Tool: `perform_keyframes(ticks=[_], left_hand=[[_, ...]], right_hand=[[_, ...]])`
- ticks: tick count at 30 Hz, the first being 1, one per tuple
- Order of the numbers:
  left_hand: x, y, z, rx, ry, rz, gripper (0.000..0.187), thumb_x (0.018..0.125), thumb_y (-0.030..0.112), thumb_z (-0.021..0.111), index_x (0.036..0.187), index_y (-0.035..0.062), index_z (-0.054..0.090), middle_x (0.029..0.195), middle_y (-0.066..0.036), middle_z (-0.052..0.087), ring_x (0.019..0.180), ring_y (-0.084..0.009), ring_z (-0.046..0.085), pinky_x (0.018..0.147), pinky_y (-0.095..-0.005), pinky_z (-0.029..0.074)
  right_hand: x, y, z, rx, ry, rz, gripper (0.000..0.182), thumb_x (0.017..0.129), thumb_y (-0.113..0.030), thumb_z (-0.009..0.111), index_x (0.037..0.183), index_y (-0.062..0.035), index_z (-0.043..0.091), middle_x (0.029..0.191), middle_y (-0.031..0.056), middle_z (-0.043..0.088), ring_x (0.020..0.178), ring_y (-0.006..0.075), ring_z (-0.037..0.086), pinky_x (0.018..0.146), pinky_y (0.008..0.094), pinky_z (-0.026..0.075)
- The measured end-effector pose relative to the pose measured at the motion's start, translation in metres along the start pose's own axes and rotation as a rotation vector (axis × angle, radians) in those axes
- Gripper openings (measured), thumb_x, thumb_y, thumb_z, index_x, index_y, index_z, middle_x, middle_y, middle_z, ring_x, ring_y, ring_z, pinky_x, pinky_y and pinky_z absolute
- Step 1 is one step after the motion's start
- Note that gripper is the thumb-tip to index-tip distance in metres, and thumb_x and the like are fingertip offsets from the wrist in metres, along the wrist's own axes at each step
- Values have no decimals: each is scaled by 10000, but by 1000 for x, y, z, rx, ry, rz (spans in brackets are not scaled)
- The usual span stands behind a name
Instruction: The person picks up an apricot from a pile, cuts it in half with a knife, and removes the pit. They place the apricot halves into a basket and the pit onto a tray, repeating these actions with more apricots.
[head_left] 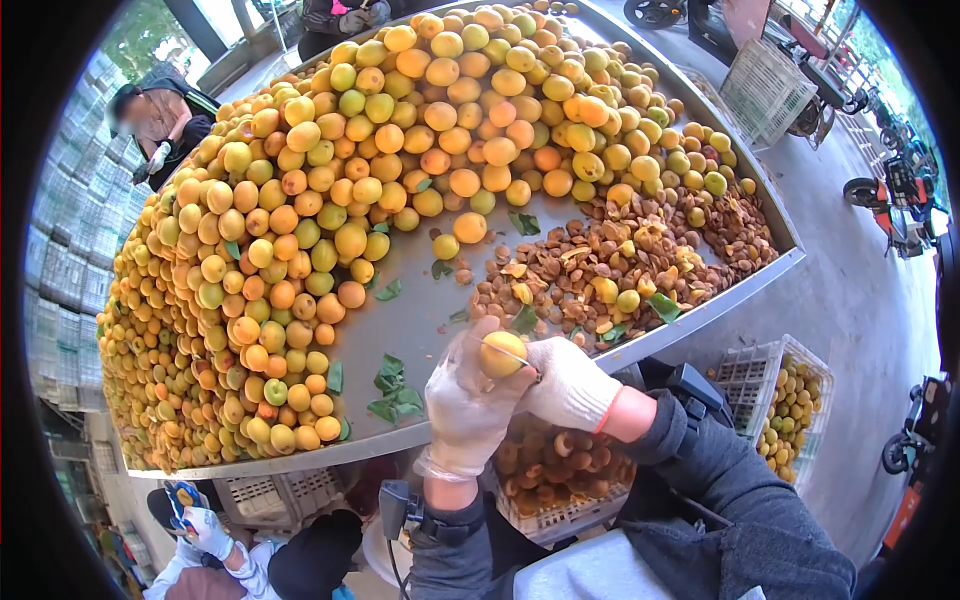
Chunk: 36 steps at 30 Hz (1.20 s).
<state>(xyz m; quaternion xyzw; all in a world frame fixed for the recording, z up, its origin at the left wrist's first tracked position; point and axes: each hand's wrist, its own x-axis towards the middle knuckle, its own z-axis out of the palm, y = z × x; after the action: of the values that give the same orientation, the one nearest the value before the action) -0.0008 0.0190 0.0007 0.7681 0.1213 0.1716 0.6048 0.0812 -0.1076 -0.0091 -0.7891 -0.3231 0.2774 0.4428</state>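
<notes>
My left hand (463, 400), in a pale thin glove, is closed around a yellow-orange apricot (503, 354) just above the near rim of the metal table (400, 438). My right hand (570, 383), in a white knit glove, is closed against the fruit's right side. A thin blade-like tool (538, 373) runs from its fingers toward the apricot; most of it is hidden. Beyond both hands lies a pile of brown apricot pits (560, 262) with torn pieces of flesh. Below them, a crate of halved apricots (560, 465) stands by my lap.
A large heap of whole apricots (440, 115) covers the far and left table. Green leaves (395, 388) lie near the rim. A crate of apricots (790, 400) stands at right. Co-workers sit at lower left (215, 540) and upper left (165, 115). Scooters (905, 205) are parked at right.
</notes>
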Motion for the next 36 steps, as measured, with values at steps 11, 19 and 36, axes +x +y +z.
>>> perform_keyframes(ticks=[11,19,36], left_hand=[[-4,-1,7,-707,-26,-132,563,823,204,752,1275,-35,515,1183,-95,598,1042,-166,578,926,-306,461],[-10,9,9,-390,38,-143,685,768,340,791,1258,-50,512,1140,-125,625,1063,-225,599,910,-312,486],[-9,7,12,-331,117,-89,580,775,144,793,1258,-43,532,1095,-107,646,966,-179,621,861,-299,506]], right_hand=[[-10,-15,2,-15,161,-72,292,808,-145,621,1098,-158,653,879,149,680,820,355,654,704,400,528],[-12,-14,-4,-113,88,-92,295,791,-133,610,1083,-137,651,868,163,674,824,372,647,723,418,522],[-9,-12,2,-82,166,-91,270,795,-128,597,1058,-100,655,850,179,667,797,383,642,694,425,524]])
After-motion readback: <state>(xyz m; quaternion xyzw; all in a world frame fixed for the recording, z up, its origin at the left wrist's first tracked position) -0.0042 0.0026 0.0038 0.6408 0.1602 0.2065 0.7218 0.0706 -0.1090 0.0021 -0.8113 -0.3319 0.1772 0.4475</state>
